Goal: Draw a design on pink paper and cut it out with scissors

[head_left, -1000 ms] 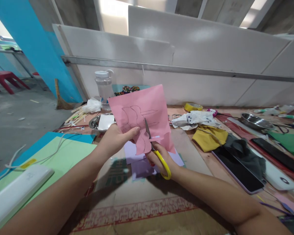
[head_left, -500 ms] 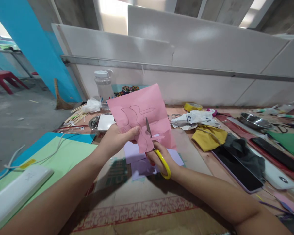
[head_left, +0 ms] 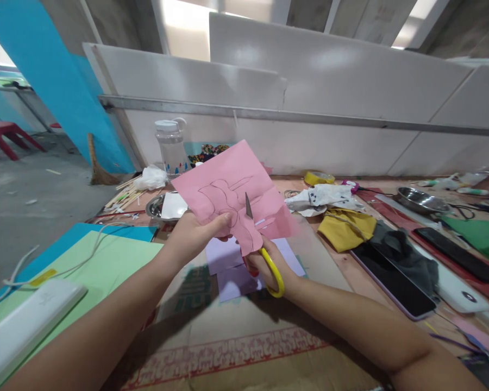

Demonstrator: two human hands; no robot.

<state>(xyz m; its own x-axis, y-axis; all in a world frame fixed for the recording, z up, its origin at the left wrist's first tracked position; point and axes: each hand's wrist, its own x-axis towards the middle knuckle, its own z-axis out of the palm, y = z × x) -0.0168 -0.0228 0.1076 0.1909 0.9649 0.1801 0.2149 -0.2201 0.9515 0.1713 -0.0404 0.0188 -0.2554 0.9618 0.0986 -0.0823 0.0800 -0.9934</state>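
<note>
A pink sheet of paper [head_left: 238, 168] with dark drawn curved outlines is held up above the cardboard. My left hand [head_left: 206, 228] pinches its lower left part, thumb on top. My right hand [head_left: 269, 263] grips scissors with yellow handles [head_left: 276, 277]. One scissor blade [head_left: 248, 206] shows in front of the pink paper, while the other is hidden behind it. A cut slit runs up from the sheet's lower edge, near the drawn lines. Lilac paper pieces [head_left: 224, 258] lie on the cardboard [head_left: 228, 326] beneath my hands.
Light green paper [head_left: 126, 252] and a white power strip [head_left: 41, 309] with a cord lie left. A clear bottle [head_left: 171, 152] and a metal dish [head_left: 155, 206] stand behind. On the right are yellow cloth [head_left: 346, 231], a phone [head_left: 391, 282] and a second metal bowl [head_left: 424, 201].
The pink paper has turned clockwise and tilted further, its top corner moving left. The scissors stay in my right hand, their blade still at the slit. The view has shifted slightly.
</note>
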